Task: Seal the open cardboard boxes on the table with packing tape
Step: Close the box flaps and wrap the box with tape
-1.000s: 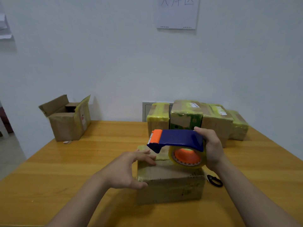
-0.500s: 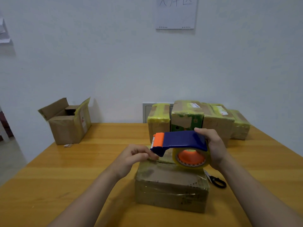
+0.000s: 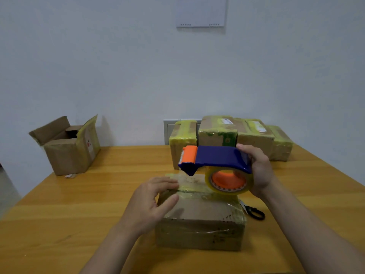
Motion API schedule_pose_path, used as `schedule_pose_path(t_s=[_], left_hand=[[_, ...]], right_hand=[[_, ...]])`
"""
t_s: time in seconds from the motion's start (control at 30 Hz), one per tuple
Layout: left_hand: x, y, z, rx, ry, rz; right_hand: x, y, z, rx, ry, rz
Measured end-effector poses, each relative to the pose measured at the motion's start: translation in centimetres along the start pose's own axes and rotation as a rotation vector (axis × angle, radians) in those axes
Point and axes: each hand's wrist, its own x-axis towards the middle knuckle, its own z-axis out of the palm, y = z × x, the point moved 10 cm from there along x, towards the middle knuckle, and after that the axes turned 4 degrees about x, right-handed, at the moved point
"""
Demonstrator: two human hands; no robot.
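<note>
A closed cardboard box [image 3: 199,220] lies on the wooden table [image 3: 79,204] right in front of me. Above its far edge my right hand [image 3: 258,171] grips the rear of a blue tape dispenser [image 3: 217,158] with an orange blade guard and a clear yellowish roll [image 3: 229,180]. A strip of tape [image 3: 192,183] runs left from the roll across the box top. The straight fingers of my left hand [image 3: 152,202] lie on the strip's left end, with the thumb on the box's top near its left edge.
An open cardboard box [image 3: 69,149] with raised flaps stands at the far left. Several taped boxes [image 3: 227,133] line the wall behind the dispenser. Black scissors [image 3: 254,212] lie just right of the near box. A paper sheet [image 3: 201,11] hangs on the wall.
My left hand went from hovering beside the box to the dispenser's mouth, then drew back left with its fingers straightened over a pulled-out strip of tape. The dispenser stayed nearly in place.
</note>
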Motion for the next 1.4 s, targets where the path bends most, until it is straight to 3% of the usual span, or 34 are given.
schedule_pose_path(t_s=[0.3, 0.5, 0.7, 0.83, 1.4], left_hand=[[-0.4, 0.7, 1.0, 0.168, -0.174, 0.017], [2.0, 0.0, -1.5, -0.197, 0.086, -0.326], [4.1, 0.7, 2.1, -0.777, -0.154, -0.609], [4.6, -0.2, 2.6, -0.998, -0.141, -0.645], [2.7, -3.5, -1.2, -0.583, -0.06, -0.704]], right_hand=[[-0.8, 0.7, 0.4, -0.106, 0.025, 0.014], [-0.7, 0.5, 0.2, -0.125, 0.047, 0.037], [-0.7, 1.0, -0.1, -0.018, 0.038, 0.024], [-0.9, 0.7, 0.4, 0.027, -0.008, 0.006], [-0.6, -1.6, 2.0, -0.394, -0.182, 0.066]])
